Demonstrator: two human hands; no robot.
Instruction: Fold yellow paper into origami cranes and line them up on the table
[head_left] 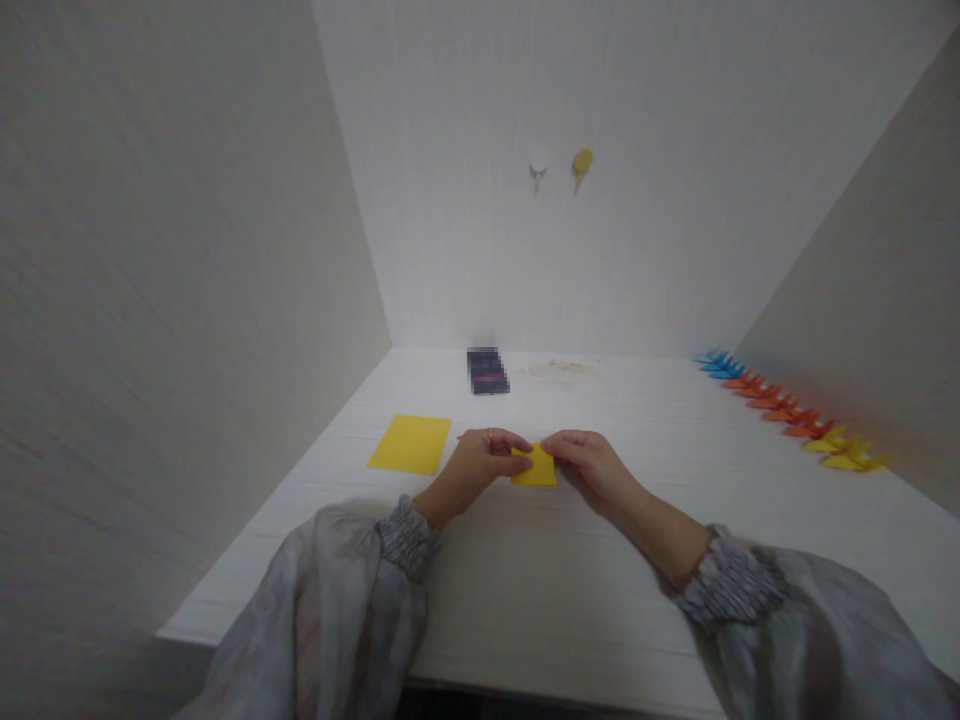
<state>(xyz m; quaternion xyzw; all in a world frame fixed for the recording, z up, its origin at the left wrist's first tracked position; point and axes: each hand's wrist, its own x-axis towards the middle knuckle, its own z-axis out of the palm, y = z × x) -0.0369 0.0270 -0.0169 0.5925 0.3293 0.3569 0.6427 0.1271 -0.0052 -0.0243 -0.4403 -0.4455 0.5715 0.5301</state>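
Observation:
A small folded square of yellow paper (535, 473) is between my two hands, just above or on the white table. My left hand (480, 462) pinches its left side, thumb across the top face; a ring shows on one finger. At the upper right corner of the square, my right hand (589, 465) grips the edge between thumb and fingers. Left of my left hand lies a larger yellow paper sheet (410, 444), flat on the table. A small orange-red tip peeks out beside my left hand, mostly hidden.
A dark pixelated rectangle (487, 371) lies near the back wall. Along the right wall runs a row of folded paper figures: blue (721, 364), orange-red (776, 402) and yellow (847, 450). White (538, 163) and yellow (582, 162) hooks hang on the back wall.

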